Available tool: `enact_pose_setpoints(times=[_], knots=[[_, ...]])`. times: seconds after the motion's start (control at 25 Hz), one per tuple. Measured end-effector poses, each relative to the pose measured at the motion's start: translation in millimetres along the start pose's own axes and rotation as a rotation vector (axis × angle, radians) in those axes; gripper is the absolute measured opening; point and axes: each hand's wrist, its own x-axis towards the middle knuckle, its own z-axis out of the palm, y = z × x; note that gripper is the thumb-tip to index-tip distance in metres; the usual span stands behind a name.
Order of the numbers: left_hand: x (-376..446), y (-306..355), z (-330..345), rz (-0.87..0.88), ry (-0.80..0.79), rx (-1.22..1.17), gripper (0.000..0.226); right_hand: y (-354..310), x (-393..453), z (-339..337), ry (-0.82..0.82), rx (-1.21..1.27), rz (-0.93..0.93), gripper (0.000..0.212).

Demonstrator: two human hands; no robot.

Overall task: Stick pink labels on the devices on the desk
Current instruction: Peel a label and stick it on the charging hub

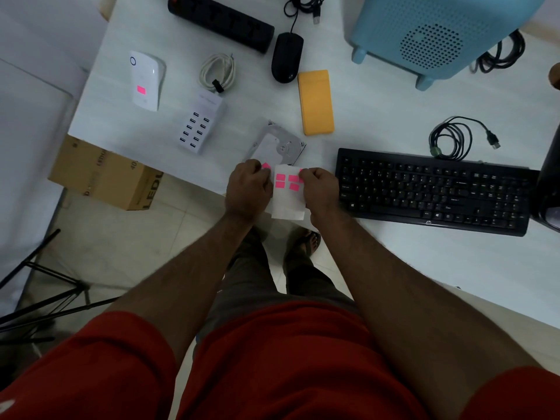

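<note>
A white backing sheet with several pink labels is held over the desk's front edge by my right hand, pinched at its upper right. My left hand pinches a single pink label just left of the sheet. Right behind my hands lies a bare hard drive. A white plug-in router at the far left carries a pink label. Also on the desk: a white multi-port USB charger, a yellow case, a black mouse, a black keyboard and a black power strip.
A light blue perforated box stands at the back right. A coiled white cable and a coiled black USB cable lie on the white desk. A cardboard box and tripod legs are on the floor, left.
</note>
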Motion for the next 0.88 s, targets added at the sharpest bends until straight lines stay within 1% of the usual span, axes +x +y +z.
enact_pose_setpoints(times=[0.12, 0.24, 0.44, 0.6, 0.88], knots=[[-3.2, -1.9, 0.9, 0.059, -0.014, 0.037, 0.024, -0.3, -0.5, 0.8, -0.007, 0.005, 0.0, 0.028], [-5.8, -2.9, -0.8, 0.113, -0.037, 0.085, 0.032, -1.6, 0.1, 0.7, -0.009, 0.007, -0.009, 0.028], [-5.7, -1.9, -0.4, 0.068, -0.074, 0.117, 0.039, -1.2, 0.0, 0.8, -0.025, 0.005, -0.008, 0.026], [-10.8, -1.0, -1.2, -0.008, -0.089, 0.145, 0.049, -2.1, 0.8, 1.9, -0.034, 0.016, 0.008, 0.026], [-12.6, -4.4, -4.9, 0.019, -0.069, 0.109, 0.042, -3.1, 1.7, 1.3, -0.026, 0.018, 0.016, 0.026]])
